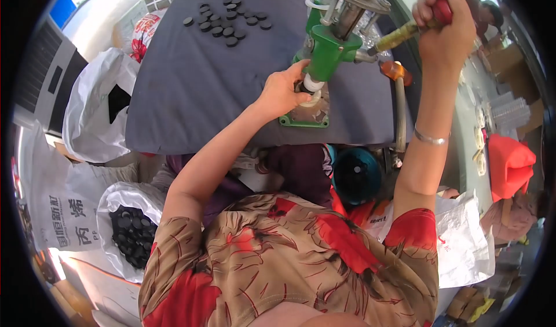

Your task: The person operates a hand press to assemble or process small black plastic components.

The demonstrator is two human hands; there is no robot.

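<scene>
A green hand press stands on the grey cloth-covered table. High at the right, my right hand is closed round the red-knobbed end of its lever, which has a yellowish wrapping. My left hand reaches to the press base, thumb and forefinger curved round a small black cap beneath the white ram tip. The fingers partly hide this piece. Several loose round black caps lie scattered at the table's far left.
A hammer with an orange head lies right of the press. White sacks at the left hold black caps. Below the table's front edge sits a teal bucket. Red cloth and clear plastic parts are at the right, with other people beyond.
</scene>
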